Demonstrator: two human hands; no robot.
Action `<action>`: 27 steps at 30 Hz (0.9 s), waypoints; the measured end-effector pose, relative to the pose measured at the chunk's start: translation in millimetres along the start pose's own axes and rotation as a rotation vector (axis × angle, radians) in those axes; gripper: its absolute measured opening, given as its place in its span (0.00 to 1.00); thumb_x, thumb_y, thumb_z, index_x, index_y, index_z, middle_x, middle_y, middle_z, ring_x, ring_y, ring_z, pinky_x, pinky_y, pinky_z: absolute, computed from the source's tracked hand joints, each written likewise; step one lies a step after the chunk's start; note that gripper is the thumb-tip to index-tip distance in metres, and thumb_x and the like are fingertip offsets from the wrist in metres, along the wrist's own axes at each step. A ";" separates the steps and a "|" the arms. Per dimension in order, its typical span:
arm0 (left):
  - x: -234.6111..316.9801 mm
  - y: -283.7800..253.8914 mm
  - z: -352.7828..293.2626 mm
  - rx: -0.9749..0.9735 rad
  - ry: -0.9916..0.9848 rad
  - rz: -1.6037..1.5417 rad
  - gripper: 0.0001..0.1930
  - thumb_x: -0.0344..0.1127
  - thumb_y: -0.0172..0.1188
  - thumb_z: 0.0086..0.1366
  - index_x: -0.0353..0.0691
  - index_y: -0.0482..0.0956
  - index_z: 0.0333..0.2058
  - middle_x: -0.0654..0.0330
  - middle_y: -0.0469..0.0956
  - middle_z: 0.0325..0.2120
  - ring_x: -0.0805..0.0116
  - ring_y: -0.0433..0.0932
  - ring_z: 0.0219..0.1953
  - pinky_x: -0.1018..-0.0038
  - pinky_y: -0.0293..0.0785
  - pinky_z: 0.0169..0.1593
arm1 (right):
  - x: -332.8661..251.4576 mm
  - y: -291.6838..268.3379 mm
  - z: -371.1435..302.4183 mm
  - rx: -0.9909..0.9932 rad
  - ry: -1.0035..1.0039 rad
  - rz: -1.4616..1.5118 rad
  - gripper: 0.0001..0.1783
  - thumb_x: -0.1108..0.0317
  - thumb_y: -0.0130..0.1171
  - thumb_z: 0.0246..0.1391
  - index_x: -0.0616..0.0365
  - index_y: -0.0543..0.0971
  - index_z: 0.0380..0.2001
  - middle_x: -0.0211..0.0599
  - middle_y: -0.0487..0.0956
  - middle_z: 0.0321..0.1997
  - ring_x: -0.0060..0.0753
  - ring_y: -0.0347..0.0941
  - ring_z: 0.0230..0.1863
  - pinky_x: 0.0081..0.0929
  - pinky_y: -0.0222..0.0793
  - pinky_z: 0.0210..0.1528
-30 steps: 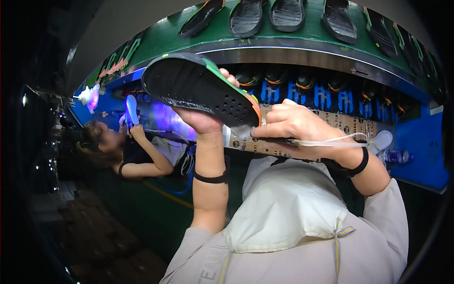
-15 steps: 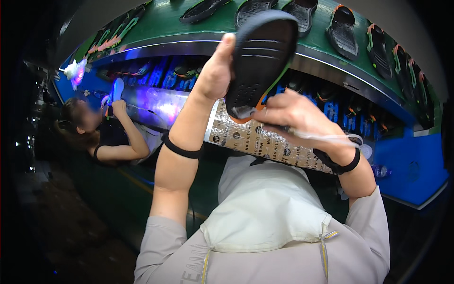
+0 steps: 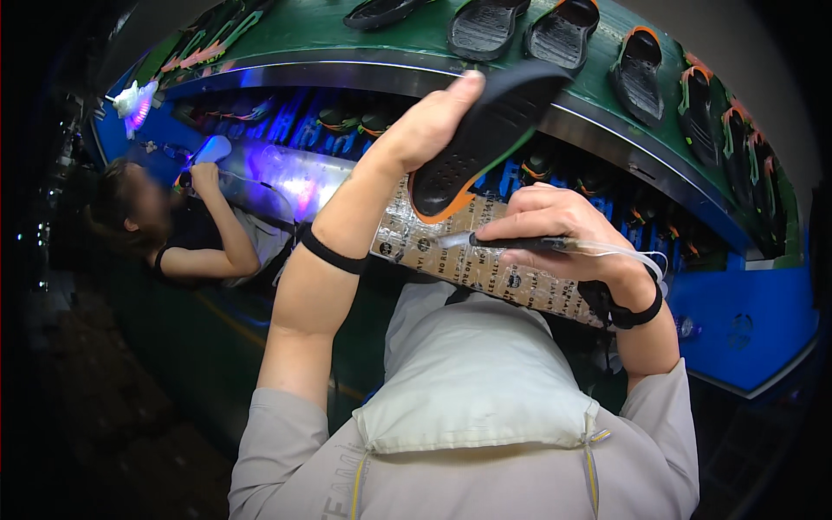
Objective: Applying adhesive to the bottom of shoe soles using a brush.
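Note:
My left hand (image 3: 432,123) is closed around the side of a black shoe sole (image 3: 472,143) with an orange and green edge, thumb along its upper edge. The sole is held up at a slant, its small-holed end lowest. In my right hand (image 3: 559,221) is a brush (image 3: 524,244) with a dark handle and pale bristles, gripped like a pen. A thin clear tube (image 3: 615,251) runs from its back end toward my wrist. The bristles sit just below the sole's orange end, apart from it, over a taped cardboard-covered surface (image 3: 407,230).
More shoe soles (image 3: 562,35) stand along a green conveyor (image 3: 598,65) with a metal edge. Under it is a blue-lit shelf (image 3: 347,143) holding further soles. At left a co-worker (image 3: 208,234) holds another sole. A blue panel (image 3: 737,321) lies at right.
The brush has left the sole's lower end and moved down to the left. My left hand has tilted the sole, its upper end swinging right and downward.

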State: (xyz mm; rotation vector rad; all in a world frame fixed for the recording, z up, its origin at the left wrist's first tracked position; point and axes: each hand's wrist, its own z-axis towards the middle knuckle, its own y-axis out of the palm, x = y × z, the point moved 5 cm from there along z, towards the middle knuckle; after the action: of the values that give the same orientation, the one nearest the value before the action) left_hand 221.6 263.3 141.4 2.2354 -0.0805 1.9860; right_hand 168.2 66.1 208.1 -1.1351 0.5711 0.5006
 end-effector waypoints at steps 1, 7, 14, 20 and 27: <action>-7.2 -7.8 -5.6 0.033 0.071 -0.168 0.40 0.66 0.34 0.79 0.32 0.80 0.56 0.53 0.84 0.46 0.67 0.82 0.47 0.68 0.78 0.55 | 5.7 -1.8 -5.8 0.076 0.073 0.048 0.18 0.68 0.75 0.50 0.56 0.88 0.46 0.36 0.81 0.31 0.39 0.77 0.34 0.35 0.72 0.39; -142.2 -79.3 -98.9 0.029 0.160 -0.988 0.47 0.77 0.30 0.72 0.45 0.64 0.72 0.51 0.69 0.69 0.43 0.66 0.71 0.33 0.60 0.70 | 49.0 13.8 -58.5 0.479 0.470 0.317 0.13 0.74 0.68 0.52 0.61 0.88 0.43 0.34 0.85 0.32 0.22 0.77 0.30 0.23 0.72 0.35; -312.3 -48.5 -186.2 -0.099 -0.481 -1.339 0.55 0.81 0.26 0.68 0.36 0.58 0.74 0.28 0.67 0.64 0.18 0.69 0.63 0.25 0.71 0.56 | 88.0 57.5 -83.4 0.668 0.783 0.612 0.10 0.72 0.66 0.56 0.63 0.87 0.41 0.25 0.81 0.30 0.14 0.71 0.32 0.19 0.67 0.35; -306.4 20.5 -155.9 0.079 -0.429 -1.442 0.39 0.53 0.40 0.69 0.27 0.64 0.69 0.28 0.69 0.63 0.28 0.71 0.64 0.35 0.70 0.64 | 93.1 76.3 -52.1 0.617 0.775 0.584 0.10 0.70 0.66 0.56 0.63 0.86 0.40 0.26 0.81 0.30 0.15 0.71 0.31 0.19 0.68 0.34; -184.7 73.6 -113.1 -0.011 -0.021 -1.515 0.43 0.70 0.32 0.72 0.41 0.67 0.69 0.39 0.75 0.60 0.39 0.77 0.60 0.42 0.76 0.60 | 72.5 61.0 -4.4 0.654 0.786 0.370 0.12 0.68 0.66 0.56 0.63 0.85 0.41 0.36 0.84 0.30 0.18 0.78 0.32 0.23 0.74 0.37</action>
State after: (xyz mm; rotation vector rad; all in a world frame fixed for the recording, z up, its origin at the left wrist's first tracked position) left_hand 77.7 196.3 -23.3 1.3605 1.1749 1.0152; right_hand 183.3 88.9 117.3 -0.5538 1.5228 0.1261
